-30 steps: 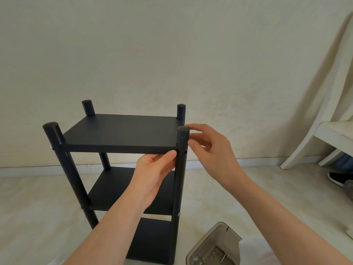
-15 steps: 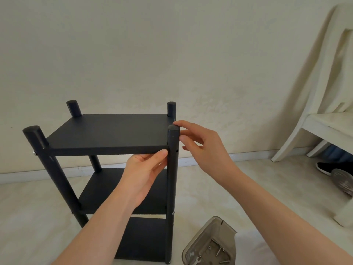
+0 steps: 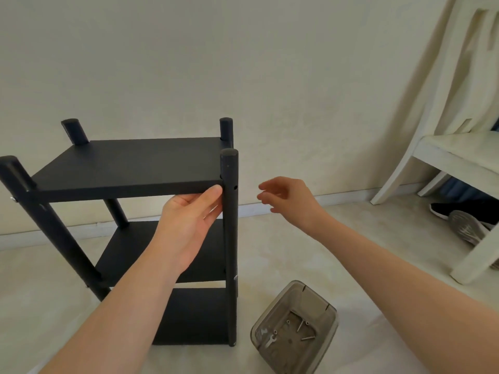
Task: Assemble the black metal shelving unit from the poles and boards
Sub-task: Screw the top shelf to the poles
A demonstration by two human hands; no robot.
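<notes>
The black shelving unit stands on the floor at left with three boards between its poles. Its top board (image 3: 129, 163) is level. My left hand (image 3: 189, 220) reaches under the top board's near right corner, thumb against the front edge, fingers hidden beneath. The near right pole (image 3: 229, 238) stands just beside that thumb, with an empty screw hole near its top. My right hand (image 3: 286, 198) hovers a little right of that pole, fingers loosely curled, holding nothing.
A clear grey plastic container (image 3: 294, 327) with a few screws sits on the floor right of the shelf's foot. A white chair (image 3: 445, 147) stands at the right by the wall, with shoes (image 3: 467, 225) beneath it.
My right hand has let go of the top of the near right pole and drawn back to the right. My left hand stays under the top board.
</notes>
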